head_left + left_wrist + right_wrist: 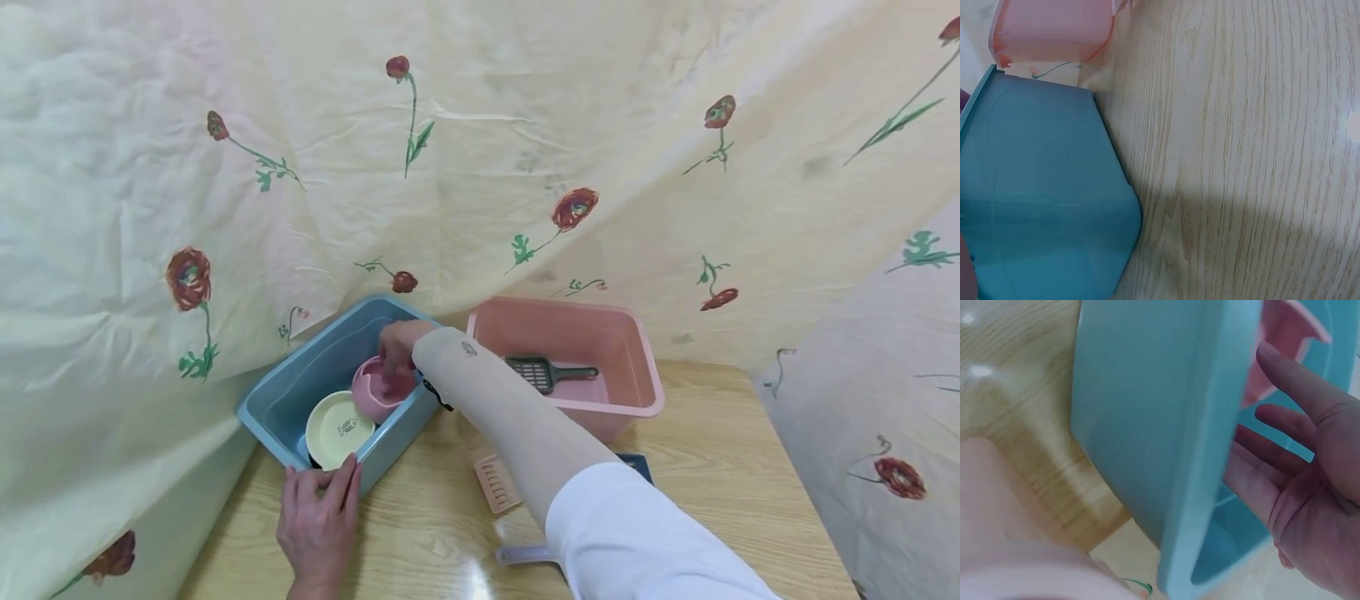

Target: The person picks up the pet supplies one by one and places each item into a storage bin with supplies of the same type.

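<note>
A blue plastic bin [397, 446] stands on the table at the left, its near corner toward me. My left hand [318, 521] holds the bin's near rim, fingers bent over the edge. Inside the bin lies a round cream dish [333, 433] with a fish-bone print. Beside it sits a pink bowl [367, 402] with a notched rim. My right hand [401, 343] reaches over the bin into the bowl. In the right wrist view its fingers [1260, 469] are loosely spread, and the thumb is close to the bowl; contact there is unclear.
A pink bin [600, 407] on the right contains a dark slotted litter scoop [547, 373]. On the wooden table [712, 467] lie a pink slotted piece [497, 483], a lilac handle [525, 554] and a dark blue item [636, 465], partly behind my right arm. Flowered cloth hangs behind.
</note>
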Demonstrator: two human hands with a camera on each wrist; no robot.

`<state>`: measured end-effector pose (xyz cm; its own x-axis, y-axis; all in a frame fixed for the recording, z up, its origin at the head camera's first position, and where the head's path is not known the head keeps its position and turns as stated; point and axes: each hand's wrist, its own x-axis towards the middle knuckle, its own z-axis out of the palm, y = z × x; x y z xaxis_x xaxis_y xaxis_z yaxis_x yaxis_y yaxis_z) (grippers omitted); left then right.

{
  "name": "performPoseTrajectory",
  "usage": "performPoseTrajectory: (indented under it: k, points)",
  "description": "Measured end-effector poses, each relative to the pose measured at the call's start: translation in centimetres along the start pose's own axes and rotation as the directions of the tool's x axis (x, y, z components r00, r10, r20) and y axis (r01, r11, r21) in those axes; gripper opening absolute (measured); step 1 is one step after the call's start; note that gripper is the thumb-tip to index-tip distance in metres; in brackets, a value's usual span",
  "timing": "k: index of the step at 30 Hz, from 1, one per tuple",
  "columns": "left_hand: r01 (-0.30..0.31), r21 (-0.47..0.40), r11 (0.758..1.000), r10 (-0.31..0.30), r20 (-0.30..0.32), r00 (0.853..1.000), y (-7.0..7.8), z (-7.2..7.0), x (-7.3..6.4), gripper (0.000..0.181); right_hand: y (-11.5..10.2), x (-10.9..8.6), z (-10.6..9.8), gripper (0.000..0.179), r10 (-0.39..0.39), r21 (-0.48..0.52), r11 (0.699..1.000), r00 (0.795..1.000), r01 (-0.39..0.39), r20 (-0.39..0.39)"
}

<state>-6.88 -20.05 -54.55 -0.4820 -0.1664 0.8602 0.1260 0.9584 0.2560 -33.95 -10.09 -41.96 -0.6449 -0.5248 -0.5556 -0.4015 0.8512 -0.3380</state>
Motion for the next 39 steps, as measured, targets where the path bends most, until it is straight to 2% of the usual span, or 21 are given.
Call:
performPoseTrajectory:
  k: [5, 10, 13, 16, 18, 22, 26, 29, 33, 36, 39]
  points:
    - [-0.009, -0.024, 1.0, 0.009, -0.021, 1.0, 0.3, 0.1, -0.1, 0.041, 1.4, -0.9, -1.5, 0.051, 0.004, 0.067, 0.998, 1.0, -0.005, 0.021]
    - [-0.002, -0.048, 0.999, 0.001, -0.021, 1.0, 0.7, 0.0, 0.2, 0.039, 3.2, -2.9, -3.3, 0.059, -0.027, 0.155, 0.988, 0.998, 0.017, 0.06]
    - [0.003, -0.044, 0.999, -0.002, 0.026, 1.0, 0.8, -0.2, 0.8, 0.045, 4.8, -4.8, -4.5, 0.058, -0.08, 0.189, 0.98, 0.995, 0.067, 0.061]
    - [0.011, -0.021, 1.0, -0.008, 0.114, 0.993, 0.8, -0.8, 1.6, 0.054, 6.6, -7.5, -5.8, 0.058, -0.133, 0.178, 0.976, 0.99, 0.124, 0.039]
    - [0.014, -0.016, 1.0, -0.011, 0.169, 0.986, 0.7, -1.2, 2.1, 0.053, 8.1, -9.6, -6.4, 0.059, -0.153, 0.169, 0.975, 0.988, 0.146, 0.028]
    - [0.011, -0.026, 1.0, -0.005, 0.227, 0.974, 0.8, -1.8, 3.2, 0.038, 11.5, -14.0, -7.3, 0.062, -0.16, 0.124, 0.979, 0.987, 0.159, -0.001]
    - [-0.02, -0.047, 0.999, 0.033, 0.282, 0.959, 1.3, -1.7, 4.9, 0.037, 15.1, -18.1, -7.4, 0.06, -0.146, 0.075, 0.986, 0.988, 0.149, -0.045]
    - [-0.058, -0.068, 0.996, 0.078, 0.341, 0.937, 1.9, -1.3, 6.4, 0.042, 17.5, -20.8, -6.7, 0.059, -0.145, -0.019, 0.989, 0.985, 0.143, -0.098]
    - [-0.116, -0.101, 0.988, 0.148, 0.431, 0.89, 3.2, -0.4, 8.2, 0.052, 20.7, -23.8, -5.0, 0.057, -0.144, -0.137, 0.983, 0.971, 0.119, -0.192]
    - [-0.17, -0.151, 0.974, 0.224, 0.49, 0.842, 4.2, 0.4, 9.3, 0.055, 23.1, -26.1, -3.3, 0.055, -0.151, -0.161, 0.981, 0.949, 0.109, -0.276]
    - [-0.23, -0.201, 0.952, 0.304, 0.545, 0.782, 5.3, 1.1, 10.3, 0.056, 25.2, -28.3, -1.6, 0.055, -0.157, -0.176, 0.979, 0.926, 0.1, -0.344]
